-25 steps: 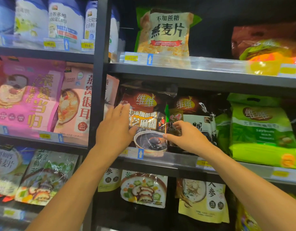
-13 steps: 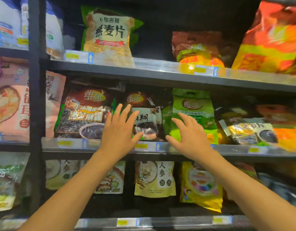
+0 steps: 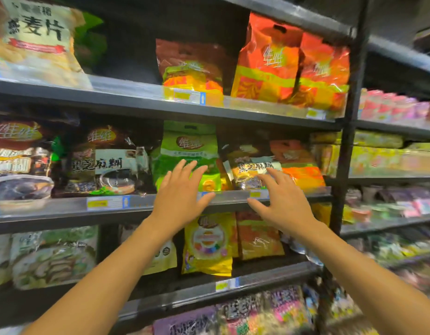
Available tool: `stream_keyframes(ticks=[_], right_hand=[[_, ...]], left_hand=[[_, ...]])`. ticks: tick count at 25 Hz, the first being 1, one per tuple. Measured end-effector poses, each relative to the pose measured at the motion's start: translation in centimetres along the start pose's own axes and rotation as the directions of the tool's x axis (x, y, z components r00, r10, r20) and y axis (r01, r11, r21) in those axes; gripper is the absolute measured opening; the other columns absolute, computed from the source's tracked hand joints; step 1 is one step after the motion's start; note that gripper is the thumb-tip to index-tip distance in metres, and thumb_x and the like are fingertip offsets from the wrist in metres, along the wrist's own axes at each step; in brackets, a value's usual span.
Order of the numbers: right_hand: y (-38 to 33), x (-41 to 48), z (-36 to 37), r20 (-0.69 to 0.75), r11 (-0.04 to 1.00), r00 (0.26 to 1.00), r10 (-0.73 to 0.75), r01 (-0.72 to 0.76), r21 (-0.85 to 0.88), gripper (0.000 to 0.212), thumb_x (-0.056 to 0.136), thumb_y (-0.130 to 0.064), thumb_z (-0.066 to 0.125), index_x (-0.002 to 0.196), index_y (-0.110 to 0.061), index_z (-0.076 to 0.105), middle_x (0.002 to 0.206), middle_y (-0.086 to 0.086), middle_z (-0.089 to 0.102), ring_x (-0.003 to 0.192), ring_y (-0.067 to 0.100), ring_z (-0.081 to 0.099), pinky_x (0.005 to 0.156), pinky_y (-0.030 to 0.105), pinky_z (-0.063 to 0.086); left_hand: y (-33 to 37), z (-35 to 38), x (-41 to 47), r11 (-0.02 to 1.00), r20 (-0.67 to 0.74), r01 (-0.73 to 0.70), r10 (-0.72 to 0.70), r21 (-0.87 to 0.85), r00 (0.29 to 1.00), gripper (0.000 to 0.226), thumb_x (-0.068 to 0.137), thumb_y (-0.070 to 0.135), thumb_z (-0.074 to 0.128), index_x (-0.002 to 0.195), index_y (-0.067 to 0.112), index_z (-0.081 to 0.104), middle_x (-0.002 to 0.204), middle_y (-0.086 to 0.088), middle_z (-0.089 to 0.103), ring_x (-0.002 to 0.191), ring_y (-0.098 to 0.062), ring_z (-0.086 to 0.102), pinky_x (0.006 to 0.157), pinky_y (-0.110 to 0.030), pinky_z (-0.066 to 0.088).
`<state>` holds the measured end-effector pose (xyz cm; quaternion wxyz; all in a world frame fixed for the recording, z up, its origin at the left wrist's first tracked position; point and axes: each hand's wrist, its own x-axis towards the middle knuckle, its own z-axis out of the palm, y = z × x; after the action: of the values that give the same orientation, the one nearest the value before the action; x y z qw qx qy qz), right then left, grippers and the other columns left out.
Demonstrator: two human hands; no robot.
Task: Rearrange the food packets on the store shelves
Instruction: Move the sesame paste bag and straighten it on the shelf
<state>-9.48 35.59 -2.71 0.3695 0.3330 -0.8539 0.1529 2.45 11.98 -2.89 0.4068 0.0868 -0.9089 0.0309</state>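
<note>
**Head view: both hands raised to the middle shelf (image 3: 136,206).** The left hand (image 3: 182,197) was spread wide, fingers straight and apart, and held nothing. Its fingertips overlapped the lower part of the green packet (image 3: 185,151), which stood upright at the shelf's near edge with its long axis vertical. Whether the fingertips touched the film could not be told. The right hand (image 3: 284,204) was likewise open and empty, fingers fanned, its tips lying over the lower right corner of the brown packet (image 3: 247,165). That packet stood just right of the green one and appeared to lean slightly. An orange packet (image 3: 298,163) stood to the right of the brown one and partly behind it.

The deciding relation was that each packet lay straight ahead of one hand and slightly above it, farther into the shelf. The green packet was nearer the left hand and the brown nearer the right. On this judgement, the coming move called for only a short forward reach, with each hand closing on a packet's vertical sides.
</note>
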Motion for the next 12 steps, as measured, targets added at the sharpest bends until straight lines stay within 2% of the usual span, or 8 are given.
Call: stream_keyframes(ticks=[5,12], right_hand=[[6.1,0.1,-0.8,-0.046,0.998,0.997,0.064,-0.065,-0.008,0.065,0.091,-0.062,0.06,0.144,-0.024,0.053,0.155,0.002,0.046,0.145,0.022,0.04,0.111,0.043,0.043],[12.0,3.4,2.9,-0.029,0.991,0.99,0.134,-0.134,0.01,0.072,0.09,-0.066,0.057,0.146,-0.022,0.049,0.153,-0.001,0.049,0.143,0.021,0.043,0.112,0.045,0.043]], left_hand=[[4.3,1.6,4.0,0.994,0.011,0.012,-0.011,-0.11,1.0,0.074,0.097,0.062,0.054,0.159,0.028,0.032,0.167,0.001,0.031,0.157,-0.024,0.022,0.12,-0.048,0.033],[5.8,7.5,11.2,0.948,0.094,0.129,-0.105,-0.293,0.99,0.081,0.094,0.054,0.064,0.159,0.019,0.03,0.157,-0.01,0.045,0.14,-0.033,0.048,0.108,-0.047,0.045]])
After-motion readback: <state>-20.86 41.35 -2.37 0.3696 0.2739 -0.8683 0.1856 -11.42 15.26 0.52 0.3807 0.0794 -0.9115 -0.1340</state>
